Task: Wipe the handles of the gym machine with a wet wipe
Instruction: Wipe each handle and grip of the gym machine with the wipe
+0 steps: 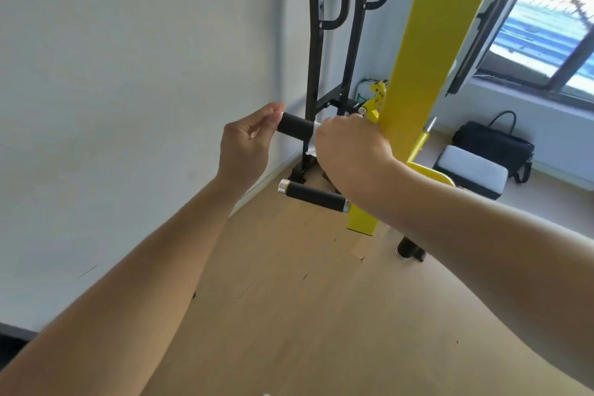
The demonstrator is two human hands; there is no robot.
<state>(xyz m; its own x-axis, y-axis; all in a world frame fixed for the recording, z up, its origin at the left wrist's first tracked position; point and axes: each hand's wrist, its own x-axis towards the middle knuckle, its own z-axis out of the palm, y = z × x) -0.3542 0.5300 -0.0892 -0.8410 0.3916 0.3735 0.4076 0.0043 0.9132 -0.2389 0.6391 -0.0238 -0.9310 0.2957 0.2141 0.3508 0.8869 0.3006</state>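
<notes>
Upper handle [295, 126]: black foam grip, jutting left from the yellow post [418, 51]; right hand [348, 148] clenched around its inner end, a white wet wipe [312, 151] showing under the fingers. Left hand [247, 141] pinches the handle's free end. Lower handle [313, 196], black with chrome caps, sits just below, untouched; white wall [128, 74] close at left, wooden floor [305, 315] open beneath.

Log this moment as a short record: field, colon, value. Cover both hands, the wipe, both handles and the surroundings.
left hand: fingertips hold the free end of the upper handle
right hand: wraps the wet wipe round the upper handle's inner end
wet wipe: white, mostly hidden under the right hand
lower handle: black grip, silver end caps, untouched
machine post: yellow
floor by window: black bag, white box
</notes>
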